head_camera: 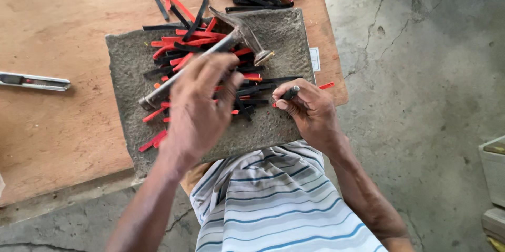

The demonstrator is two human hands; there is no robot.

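Right hand (310,112): pinching a short dark metal punch (290,93), upright at the stone slab's (284,28) right part. Left hand (200,107): fingers spreading loosely over red and black strips (181,47), beside the hammer (210,52) lying across them. Utility knife (34,81): lying on the plywood board (63,21).

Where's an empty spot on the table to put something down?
Bare wood lies between the utility knife and the stone slab, and above the knife. The slab's middle is crowded with red and black strips; its right corner past the hammer is bare.
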